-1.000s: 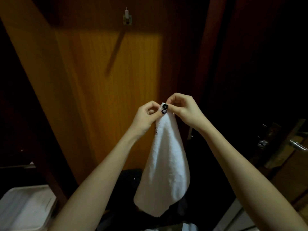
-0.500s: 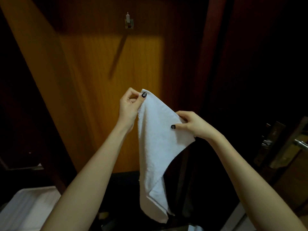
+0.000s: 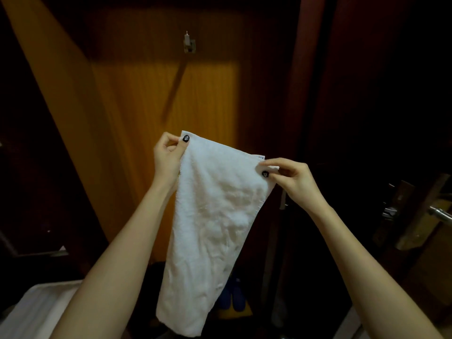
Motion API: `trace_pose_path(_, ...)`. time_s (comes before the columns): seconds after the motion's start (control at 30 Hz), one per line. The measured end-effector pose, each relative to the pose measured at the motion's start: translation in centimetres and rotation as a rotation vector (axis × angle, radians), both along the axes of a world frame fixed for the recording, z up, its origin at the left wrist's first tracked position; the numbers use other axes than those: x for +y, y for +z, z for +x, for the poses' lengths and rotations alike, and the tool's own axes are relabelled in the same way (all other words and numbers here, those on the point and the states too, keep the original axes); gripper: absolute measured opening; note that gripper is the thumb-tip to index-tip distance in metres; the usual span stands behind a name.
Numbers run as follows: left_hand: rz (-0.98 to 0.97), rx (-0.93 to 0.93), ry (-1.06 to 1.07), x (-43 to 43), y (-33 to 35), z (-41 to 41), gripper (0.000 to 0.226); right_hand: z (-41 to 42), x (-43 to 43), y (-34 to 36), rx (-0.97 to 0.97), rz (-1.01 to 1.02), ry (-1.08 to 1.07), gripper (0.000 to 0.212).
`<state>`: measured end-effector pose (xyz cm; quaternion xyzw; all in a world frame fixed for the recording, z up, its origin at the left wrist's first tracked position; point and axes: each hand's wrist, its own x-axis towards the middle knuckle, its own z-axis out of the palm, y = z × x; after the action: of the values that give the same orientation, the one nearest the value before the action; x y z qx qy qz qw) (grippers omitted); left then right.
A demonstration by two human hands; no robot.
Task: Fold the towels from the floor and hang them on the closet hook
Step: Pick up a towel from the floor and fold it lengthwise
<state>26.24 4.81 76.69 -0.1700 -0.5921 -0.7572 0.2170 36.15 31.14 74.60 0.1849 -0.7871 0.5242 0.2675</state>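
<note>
Head view: a white terry towel (image 3: 215, 216) hangs in front of the wooden closet panel (image 3: 137, 113), stretched between both hands. Left hand (image 3: 168, 160) pinches its upper left corner, right hand (image 3: 291, 177) pinches the upper right corner. Its nubby, wrinkled cloth tapers downward. Above, well apart, sits a small metal hook (image 3: 188, 44).

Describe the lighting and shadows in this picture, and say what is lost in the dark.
Head view: a warm patch of light falls on the wooden panel, which is dim above it. The hook throws a long slanted shadow down and to the left. The white towel, pinched by the left hand and right hand, is the brightest thing. Both sides are nearly black, with only the door handle glinting.
</note>
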Motion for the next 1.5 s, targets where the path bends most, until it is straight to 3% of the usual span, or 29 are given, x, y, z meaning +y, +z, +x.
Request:
trace_pose_path(0.3, 0.021, -0.001, -0.053, -1.0, 0.4, 0.2, 0.011, -0.2, 0.0, 2.0, -0.055, 0.090, -0.103, 0.011)
trace_pose_path(0.43, -0.047, 0.025, -0.185, -1.7, 0.8, 0.7, 0.031, 0.2, 0.5, 2.8, -0.061, 0.150, -0.090, 0.014)
trace_pose_path(0.7, -0.187, 0.061, -0.208, -2.1, 1.1, 0.8, 0.025, 0.8, 1.3, 3.9, -0.056, 0.102, -0.139, 0.018)
trace_pose_path(0.97, -0.057, -0.045, -0.293, -2.4, 1.3, 0.7, 0.011, 1.5, 1.3, 5.2, -0.053, 0.200, -0.134, 0.012)
trace_pose_path(1.07, -0.149, -0.039, -0.252, -2.3, 1.3, 0.8, 0.010, 1.1, 1.7, 5.4, -0.078, 0.369, -0.281, 0.005)
trace_pose_path(1.13, -0.273, -0.038, -0.118, -1.5, 1.0, 0.7, 0.009, 0.5, 1.3, 4.9, -0.105, 0.420, -0.401, 0.002)
trace_pose_path(1.23, -0.337, -0.060, 0.058, 0.3, 0.1, 0.9, 0.008, -0.2, -0.1, 3.7, -0.159, 0.207, -0.424, 0.014)
trace_pose_path(1.33, -0.328, -0.051, 0.081, 2.0, -0.7, 1.8, 0.013, -0.1, -1.9, 3.0, -0.274, -0.139, -0.194, 0.015)
trace_pose_path(1.4, -0.338, 0.011, 0.059, 2.8, -0.8, 2.7, 0.024, 0.1, -3.2, 3.2, -0.313, -0.190, -0.061, 0.013)
trace_pose_path(1.5, -0.296, 0.085, 0.014, 3.5, -0.2, 3.8, 0.024, 0.3, -4.7, 4.1, -0.326, -0.105, 0.094, 0.014)
